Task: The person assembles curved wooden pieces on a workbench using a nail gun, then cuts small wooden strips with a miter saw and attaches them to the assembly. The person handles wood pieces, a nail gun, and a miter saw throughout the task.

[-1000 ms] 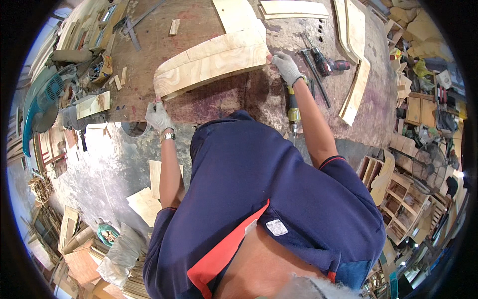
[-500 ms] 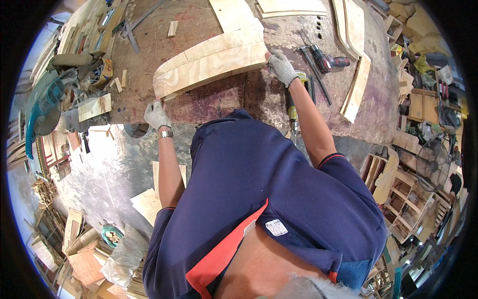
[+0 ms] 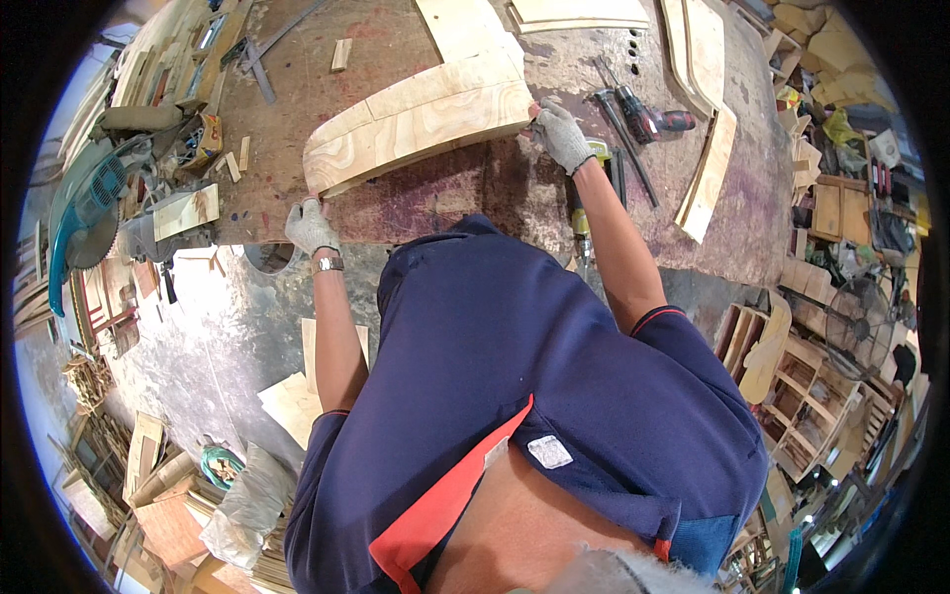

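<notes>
A curved plywood piece (image 3: 421, 124), pale with wavy grain on its near face, spans the space between my hands over the worn workbench (image 3: 426, 203). My left hand (image 3: 313, 228), in a grey glove with bare fingertips, is closed on its left end. At its right end my gloved right hand (image 3: 562, 139) grips the corner with fingers and thumb. A shadow falls on the bench under its near edge. Beyond it lies a flat plywood sheet (image 3: 460, 30), partly covered by the curved piece.
Right of my right hand lie a cordless drill (image 3: 638, 119), a hammer (image 3: 623, 144) and a yellow-green tool (image 3: 580, 218). Curved plywood strips (image 3: 708, 178) rest at the bench's right. A teal circular-blade saw (image 3: 94, 213) stands at left. A metal square (image 3: 262, 74) lies far left.
Almost everything stays in place. The curved piece and both hands have shifted very slightly, with my grip kept at both ends.
</notes>
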